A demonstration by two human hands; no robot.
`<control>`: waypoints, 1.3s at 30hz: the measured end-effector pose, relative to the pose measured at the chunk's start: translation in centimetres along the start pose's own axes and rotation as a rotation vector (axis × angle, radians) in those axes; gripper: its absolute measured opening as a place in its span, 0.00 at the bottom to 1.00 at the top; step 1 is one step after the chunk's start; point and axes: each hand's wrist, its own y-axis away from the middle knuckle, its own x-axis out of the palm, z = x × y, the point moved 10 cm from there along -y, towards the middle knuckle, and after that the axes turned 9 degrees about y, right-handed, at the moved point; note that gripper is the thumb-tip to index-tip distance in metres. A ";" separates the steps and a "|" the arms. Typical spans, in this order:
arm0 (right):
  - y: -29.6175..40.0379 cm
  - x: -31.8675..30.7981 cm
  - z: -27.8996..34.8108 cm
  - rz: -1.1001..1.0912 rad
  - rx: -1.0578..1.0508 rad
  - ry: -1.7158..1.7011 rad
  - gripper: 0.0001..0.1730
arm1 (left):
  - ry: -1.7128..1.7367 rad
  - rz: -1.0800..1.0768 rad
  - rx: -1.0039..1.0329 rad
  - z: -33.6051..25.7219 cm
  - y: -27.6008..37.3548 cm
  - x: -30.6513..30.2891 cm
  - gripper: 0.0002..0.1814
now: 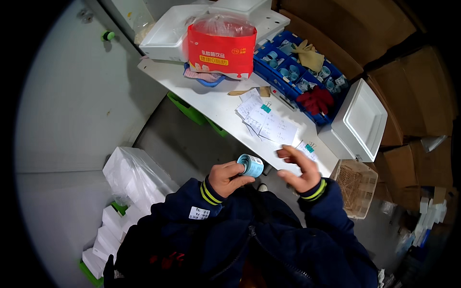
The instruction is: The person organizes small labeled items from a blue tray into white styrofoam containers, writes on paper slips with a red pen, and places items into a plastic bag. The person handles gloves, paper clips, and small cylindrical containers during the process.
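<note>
A roll of light-blue label stickers (254, 166) is held in my left hand (227, 177), the thumb and fingers gripping its coiled near end. Printed labels show on the roll's outer face. To the right of it, apart from the roll, my right hand (301, 169) hangs with its fingers spread and holds nothing; it is slightly blurred. Beyond my hands, handwritten sheets (275, 126) lie on the white table (212, 102), held by a teal binder clip (266, 107). A second clipped paper (304, 148) lies close to my right hand.
A blue divided crate (272, 73) holds several label rolls, a red glove (315, 100) and a yellowish glove (310, 57). Nearby are a brush (264, 91), a red bag (221, 50), white foam boxes (365, 118) and a plastic basket (368, 190). White boxes under plastic (135, 176) stand at left.
</note>
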 end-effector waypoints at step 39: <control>-5.3 2.8 -17.6 -0.507 0.648 -0.750 0.07 | -0.048 -0.002 -0.311 9.4 -12.7 -0.6 0.07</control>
